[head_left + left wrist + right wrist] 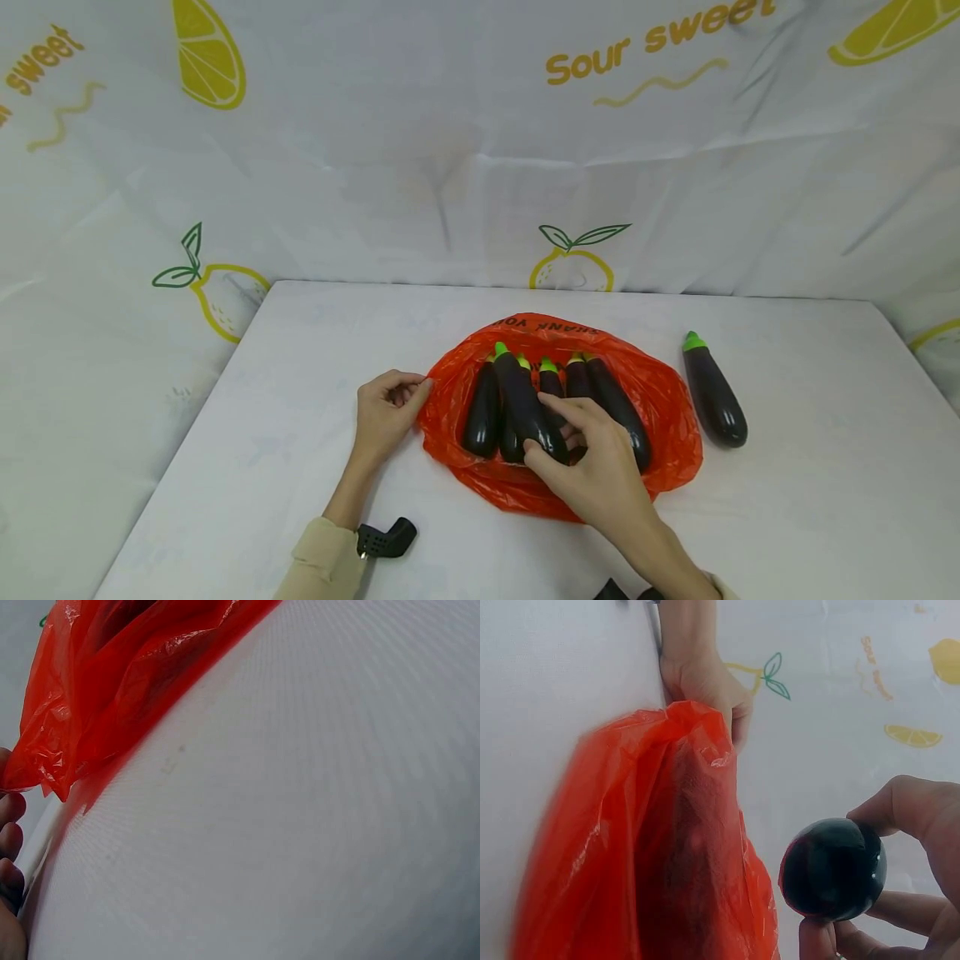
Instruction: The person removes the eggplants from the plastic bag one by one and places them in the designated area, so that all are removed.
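Note:
A red plastic bag [678,442] lies spread with its mouth gaping upward, and several dark eggplants [480,421] with green tips sit inside it. At the bag's left edge my left hand [384,417] pinches the rim between thumb and fingers; the left wrist view shows the bunched red plastic [52,761] at the fingertips. My right hand [603,462] holds one eggplant [520,393] by its rounded lower end, over the others in the bag. In the right wrist view that eggplant's round end [832,870] shows between thumb and fingers, beside the bag's wall [592,847].
One more eggplant [715,398] lies on the white table [810,467], just right of the bag. Behind the table hangs a white cloth [390,200] printed with lemons and lettering. A black wrist device [386,538] is on the left forearm.

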{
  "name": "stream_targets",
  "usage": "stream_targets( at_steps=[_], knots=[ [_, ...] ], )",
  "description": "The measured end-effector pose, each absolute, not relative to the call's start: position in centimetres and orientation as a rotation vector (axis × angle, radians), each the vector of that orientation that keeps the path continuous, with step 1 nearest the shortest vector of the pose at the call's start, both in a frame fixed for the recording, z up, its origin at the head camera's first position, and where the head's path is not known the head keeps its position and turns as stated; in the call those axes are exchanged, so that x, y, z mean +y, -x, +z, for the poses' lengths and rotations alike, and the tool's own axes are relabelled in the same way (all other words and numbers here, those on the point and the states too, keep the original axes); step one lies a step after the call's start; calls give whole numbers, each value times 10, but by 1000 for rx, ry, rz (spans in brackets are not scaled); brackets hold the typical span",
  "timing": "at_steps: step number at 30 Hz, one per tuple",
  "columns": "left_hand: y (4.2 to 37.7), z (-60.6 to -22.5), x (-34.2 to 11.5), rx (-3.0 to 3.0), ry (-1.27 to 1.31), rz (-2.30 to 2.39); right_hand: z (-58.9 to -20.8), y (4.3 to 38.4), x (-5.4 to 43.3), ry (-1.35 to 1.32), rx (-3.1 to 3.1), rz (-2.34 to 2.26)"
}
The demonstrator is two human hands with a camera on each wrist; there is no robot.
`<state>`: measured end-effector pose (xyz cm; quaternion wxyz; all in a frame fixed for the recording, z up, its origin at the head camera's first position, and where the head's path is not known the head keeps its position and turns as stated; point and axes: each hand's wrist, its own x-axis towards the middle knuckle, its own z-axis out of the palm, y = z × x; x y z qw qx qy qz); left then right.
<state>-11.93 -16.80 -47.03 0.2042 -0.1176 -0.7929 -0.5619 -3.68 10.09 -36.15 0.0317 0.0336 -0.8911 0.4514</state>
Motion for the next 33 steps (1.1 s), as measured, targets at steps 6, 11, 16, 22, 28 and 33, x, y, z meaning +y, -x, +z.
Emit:
stream_targets(
  at_steps=[6, 11, 16, 22, 28, 33],
  knots=[
    [119, -470, -169, -2211, 322, -1563, -361, 36, 106, -111, -2731, 1348],
    [118, -470, -169, -2210, 320, -1570, -361, 36, 110, -133, -2699, 1322],
    [118, -470, -169, -2218, 314, -1561, -362, 36, 114, -153, -2653, 1304],
    [118, -469, -168, -2228, 299, -1573, -365, 37, 121, -153, -2626, 1268],
    [119, -469, -166, -2225, 281, -1573, -367, 39, 132, -169, -2556, 1232],
    [119, -470, -167, -2218, 288, -1572, -370, 45, 146, -141, -2537, 1172]
  ],
)
